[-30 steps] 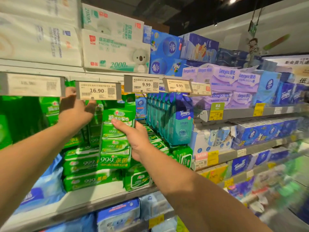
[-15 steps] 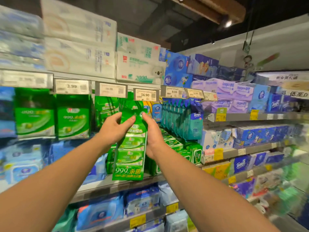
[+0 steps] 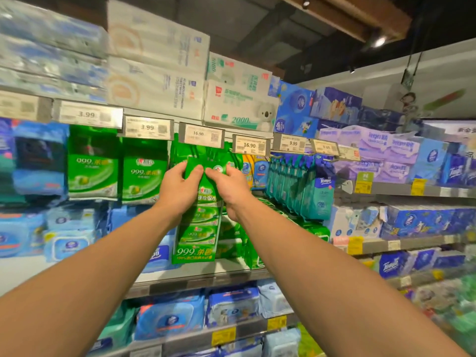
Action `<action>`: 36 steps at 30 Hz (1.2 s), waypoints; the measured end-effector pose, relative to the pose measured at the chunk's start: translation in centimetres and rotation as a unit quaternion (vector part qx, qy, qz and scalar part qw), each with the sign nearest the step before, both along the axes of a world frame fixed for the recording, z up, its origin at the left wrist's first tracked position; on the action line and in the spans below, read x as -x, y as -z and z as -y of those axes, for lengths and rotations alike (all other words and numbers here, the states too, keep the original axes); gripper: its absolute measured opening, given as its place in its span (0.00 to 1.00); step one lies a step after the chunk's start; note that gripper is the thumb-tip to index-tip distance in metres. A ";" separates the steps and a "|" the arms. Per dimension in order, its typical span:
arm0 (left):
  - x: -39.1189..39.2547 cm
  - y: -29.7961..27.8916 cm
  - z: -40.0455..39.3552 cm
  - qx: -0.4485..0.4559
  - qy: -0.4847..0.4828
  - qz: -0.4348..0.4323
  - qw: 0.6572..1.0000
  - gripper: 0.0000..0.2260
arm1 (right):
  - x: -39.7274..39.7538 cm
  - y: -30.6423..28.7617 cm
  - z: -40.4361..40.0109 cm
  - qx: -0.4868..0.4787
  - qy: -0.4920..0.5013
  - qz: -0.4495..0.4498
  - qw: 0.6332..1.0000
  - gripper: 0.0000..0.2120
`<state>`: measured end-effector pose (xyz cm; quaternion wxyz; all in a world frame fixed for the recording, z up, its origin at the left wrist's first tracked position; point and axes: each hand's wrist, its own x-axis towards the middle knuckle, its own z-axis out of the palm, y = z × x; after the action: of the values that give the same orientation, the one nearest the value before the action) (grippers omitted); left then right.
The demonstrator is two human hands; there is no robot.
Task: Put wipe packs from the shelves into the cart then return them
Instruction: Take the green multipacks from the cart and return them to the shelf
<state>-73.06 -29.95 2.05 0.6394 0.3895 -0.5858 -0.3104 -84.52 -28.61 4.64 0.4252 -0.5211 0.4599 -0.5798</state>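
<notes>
Status, using the 16.90 price tag as reference: no cart in view, so I can't tell how many packs have gone in or come back; judging by the hands raised to the hanging row, this looks like either pulling a pack off its peg or hanging one back, can't say which. Below-left of the tag, left hand pinches the top edge of the green wipe pack, thumb on the front face, other fingers hidden behind. The pack hangs straight down from just under the tag, a long strip whose bottom edge reaches the shelf below. Below-right of the tag, right hand pinches the same top edge, thumb nearly touching the left thumb. Peg itself is hidden.
</notes>
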 end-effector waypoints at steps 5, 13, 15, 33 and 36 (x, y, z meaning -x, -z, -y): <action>0.5 -1.2 1.9 0.015 -0.036 -0.030 0.999 0.23 | -0.7 0.8 6.7 0.060 0.037 0.020 0.997 0.46; 0.7 -2.9 4.9 0.020 -0.092 -0.030 0.995 0.12 | -2.0 -1.5 7.8 0.086 0.044 0.021 0.995 0.12; 0.6 -3.1 5.7 0.003 -0.088 -0.034 0.995 0.12 | -2.2 -1.9 8.6 0.079 0.047 0.019 0.996 0.12; 0.8 -3.6 7.6 0.025 -0.108 -0.116 0.987 0.17 | -1.6 -2.1 11.6 0.142 -0.012 0.063 0.988 0.10; 0.7 -3.3 8.8 0.005 -0.119 -0.115 0.986 0.19 | -2.1 -1.8 12.6 0.139 -0.018 0.065 0.988 0.09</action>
<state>-73.77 -38.75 5.37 0.7368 0.4149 -0.4595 -0.2716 -82.40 -41.22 6.42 0.3878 -0.5447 0.3365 -0.6631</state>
